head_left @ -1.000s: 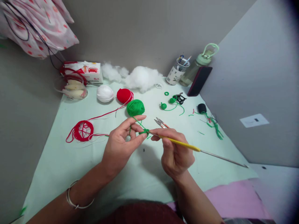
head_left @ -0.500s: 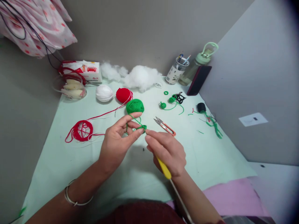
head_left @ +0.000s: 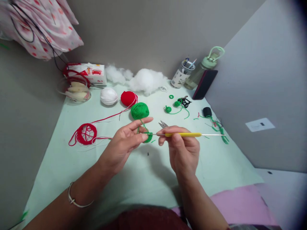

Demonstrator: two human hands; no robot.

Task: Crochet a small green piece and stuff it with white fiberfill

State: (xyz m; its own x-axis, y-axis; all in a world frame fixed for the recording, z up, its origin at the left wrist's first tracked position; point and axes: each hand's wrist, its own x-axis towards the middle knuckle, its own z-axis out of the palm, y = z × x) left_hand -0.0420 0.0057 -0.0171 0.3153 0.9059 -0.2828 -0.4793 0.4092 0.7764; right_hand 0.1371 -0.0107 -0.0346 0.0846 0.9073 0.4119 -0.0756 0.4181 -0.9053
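Observation:
Between thumb and fingers my left hand (head_left: 122, 143) pinches a small piece of green crochet (head_left: 148, 137), with a green strand running up over its raised forefinger. My right hand (head_left: 183, 148) grips the yellow handle of a crochet hook (head_left: 187, 134), held level. The hook's thin metal shaft reaches left to the green piece; its tip is hidden at my left fingers. Just beyond, a ball of green yarn (head_left: 140, 111) rests on the table. Thread snips (head_left: 163, 124) lie behind my right hand, mostly covered by it.
Red (head_left: 129, 98) and white (head_left: 108, 96) yarn balls sit behind, near white stuffing (head_left: 147, 80). A loose red yarn coil (head_left: 86, 134) lies left. Small green crocheted balls (head_left: 168, 109), a pen cup (head_left: 180, 75), a bottle (head_left: 199, 72) and a phone (head_left: 205, 84) stand or lie right.
My right hand has turned and shifted right, swinging the hook from pointing down toward me to level. My left hand still pinches the green piece, its forefinger now straighter.

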